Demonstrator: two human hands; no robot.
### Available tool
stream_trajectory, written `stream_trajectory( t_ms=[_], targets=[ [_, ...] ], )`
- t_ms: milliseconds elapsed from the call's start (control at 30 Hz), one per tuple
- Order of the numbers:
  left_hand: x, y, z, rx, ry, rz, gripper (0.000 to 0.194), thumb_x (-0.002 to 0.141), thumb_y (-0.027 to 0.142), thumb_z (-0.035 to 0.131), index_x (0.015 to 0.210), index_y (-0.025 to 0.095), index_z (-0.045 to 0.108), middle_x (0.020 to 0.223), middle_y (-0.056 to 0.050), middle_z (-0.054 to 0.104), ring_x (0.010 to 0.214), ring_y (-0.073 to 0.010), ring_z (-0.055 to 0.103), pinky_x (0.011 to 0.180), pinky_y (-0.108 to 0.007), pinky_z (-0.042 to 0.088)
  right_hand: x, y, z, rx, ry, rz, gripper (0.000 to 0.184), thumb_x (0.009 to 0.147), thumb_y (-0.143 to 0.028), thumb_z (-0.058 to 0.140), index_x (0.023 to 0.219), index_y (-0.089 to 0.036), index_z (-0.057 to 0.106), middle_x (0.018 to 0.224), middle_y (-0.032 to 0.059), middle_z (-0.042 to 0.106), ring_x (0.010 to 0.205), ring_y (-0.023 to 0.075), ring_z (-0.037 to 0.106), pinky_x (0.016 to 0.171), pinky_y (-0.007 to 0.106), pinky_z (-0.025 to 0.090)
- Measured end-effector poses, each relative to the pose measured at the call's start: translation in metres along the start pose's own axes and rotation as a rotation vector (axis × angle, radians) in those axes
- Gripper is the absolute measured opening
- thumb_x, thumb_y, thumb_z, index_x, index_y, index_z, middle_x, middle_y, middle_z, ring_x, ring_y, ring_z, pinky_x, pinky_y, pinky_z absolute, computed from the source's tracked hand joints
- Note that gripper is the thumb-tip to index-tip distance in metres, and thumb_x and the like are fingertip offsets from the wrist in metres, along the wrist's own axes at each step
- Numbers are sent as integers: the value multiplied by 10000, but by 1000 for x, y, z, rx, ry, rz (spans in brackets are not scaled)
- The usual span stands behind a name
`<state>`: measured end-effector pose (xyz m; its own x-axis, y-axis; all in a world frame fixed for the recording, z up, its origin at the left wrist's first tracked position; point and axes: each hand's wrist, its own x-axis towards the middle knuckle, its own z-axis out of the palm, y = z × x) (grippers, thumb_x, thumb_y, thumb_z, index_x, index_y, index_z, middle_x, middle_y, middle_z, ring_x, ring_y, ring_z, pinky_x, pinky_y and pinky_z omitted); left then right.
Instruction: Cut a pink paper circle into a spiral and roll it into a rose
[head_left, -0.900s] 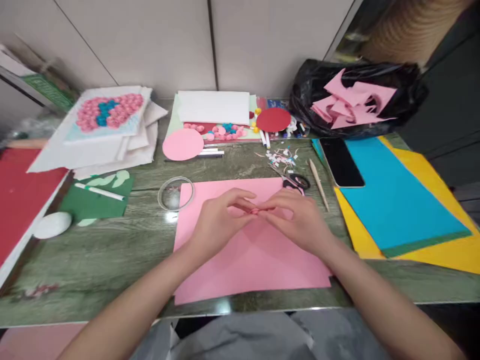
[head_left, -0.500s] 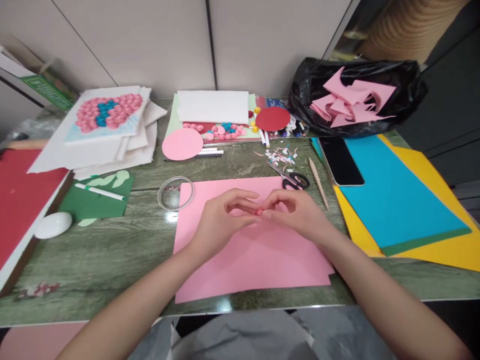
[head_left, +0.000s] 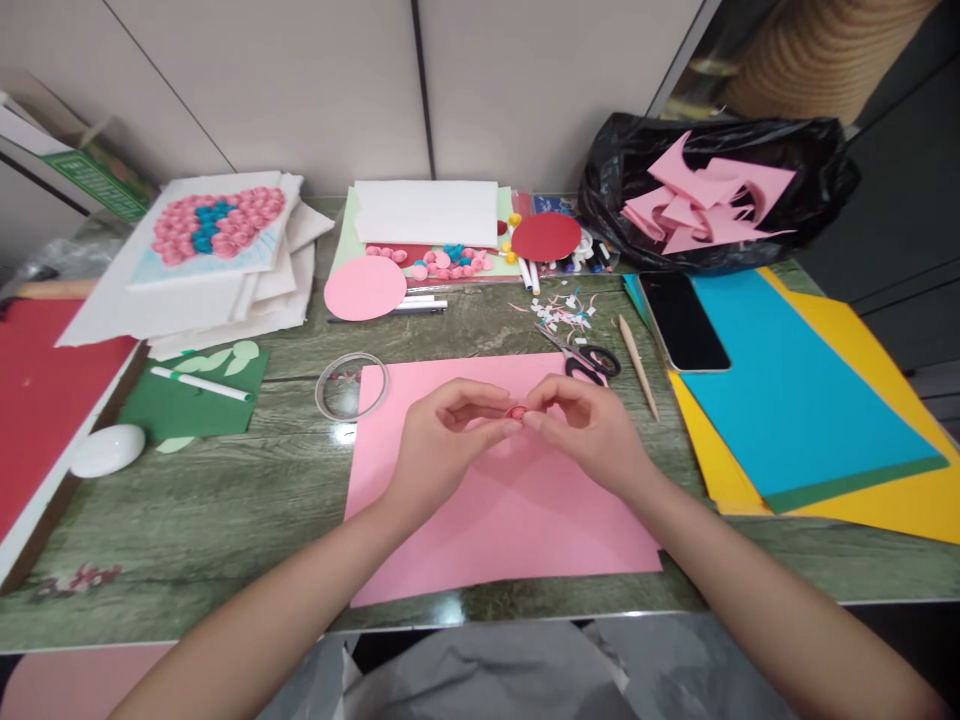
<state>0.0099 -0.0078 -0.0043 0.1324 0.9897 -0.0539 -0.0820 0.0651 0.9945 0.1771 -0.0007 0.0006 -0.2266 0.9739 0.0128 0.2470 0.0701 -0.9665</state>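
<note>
Between the fingertips of both hands is a small pinkish-red paper coil [head_left: 516,412], rolled into a round spiral. My left hand [head_left: 448,437] pinches it from the left with thumb and fingers. From the right, my right hand [head_left: 585,425] grips it the same way. Both hands are over a large pink paper sheet [head_left: 495,530] lying flat on the table. Black-handled scissors [head_left: 592,360] rest at the sheet's upper right corner, and a tape roll [head_left: 322,385] overlaps its upper left corner.
A wooden stick [head_left: 637,365], a phone [head_left: 686,320] and blue paper [head_left: 810,400] lie at right. Pink scraps fill a black bag [head_left: 817,190]. Paper bits [head_left: 566,315], a pink disc [head_left: 365,289] and a red disc [head_left: 546,237] lie behind. At left is a rose-covered picture [head_left: 214,235].
The paper coil is tipped up slightly, so more of its spiral face shows between my fingertips. Both hands have shifted only a little.
</note>
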Motion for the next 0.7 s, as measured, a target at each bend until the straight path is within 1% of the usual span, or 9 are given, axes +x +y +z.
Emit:
stream_trajectory(
  t_ms=[100, 233, 367, 467, 567, 633, 700],
  targets=[
    [-1, 0, 0, -41, -4, -35, 220, 630, 178, 764, 815, 172, 644, 823, -16, 697, 759, -128, 669, 703, -234, 547, -1, 1, 0, -26, 3, -52, 42, 746, -195, 620, 711, -187, 599, 704, 1, 613, 692, 143, 538, 665, 296, 410],
    [-1, 1, 0, -50, -16, -71, 239, 627, 196, 766, 826, 167, 636, 823, -23, 699, 767, -139, 668, 705, -245, 542, -2, -1, -2, -106, 5, -125, 50, 748, -172, 623, 720, -189, 586, 721, -3, 594, 704, 140, 534, 661, 286, 414],
    [2, 3, 0, -41, -86, -75, 270, 624, 196, 767, 854, 165, 629, 806, -27, 702, 782, -147, 669, 721, -253, 535, -3, -4, -6, -215, -61, -173, 51, 759, -146, 606, 748, -190, 581, 748, -1, 598, 738, 144, 544, 685, 285, 415],
    [4, 5, -3, 13, -123, -65, 283, 646, 199, 750, 896, 167, 622, 806, -32, 701, 803, -156, 670, 747, -269, 526, -2, -6, -10, -324, -98, -221, 83, 739, -119, 614, 771, -189, 582, 767, 1, 609, 763, 148, 539, 704, 287, 404],
    [7, 7, -8, 118, -211, -65, 283, 677, 203, 724, 939, 171, 621, 823, -40, 702, 803, -167, 671, 754, -291, 521, -2, -6, -12, -423, -145, -263, 106, 716, -117, 633, 775, -190, 584, 777, 1, 615, 769, 153, 538, 714, 293, 392],
    [8, 9, -11, 178, -296, -66, 268, 681, 189, 715, 934, 168, 632, 842, -45, 702, 791, -165, 669, 755, -296, 520, -2, -5, -13, -463, -185, -277, 107, 706, -123, 642, 764, -192, 585, 771, -2, 618, 758, 151, 543, 716, 295, 386],
    [9, 11, -13, 215, -343, -57, 247, 678, 170, 711, 916, 168, 646, 861, -46, 701, 780, -160, 668, 754, -295, 522, -1, -4, -13, -488, -203, -284, 97, 704, -133, 646, 746, -193, 582, 764, -4, 623, 746, 150, 548, 717, 298, 381]
  ],
)
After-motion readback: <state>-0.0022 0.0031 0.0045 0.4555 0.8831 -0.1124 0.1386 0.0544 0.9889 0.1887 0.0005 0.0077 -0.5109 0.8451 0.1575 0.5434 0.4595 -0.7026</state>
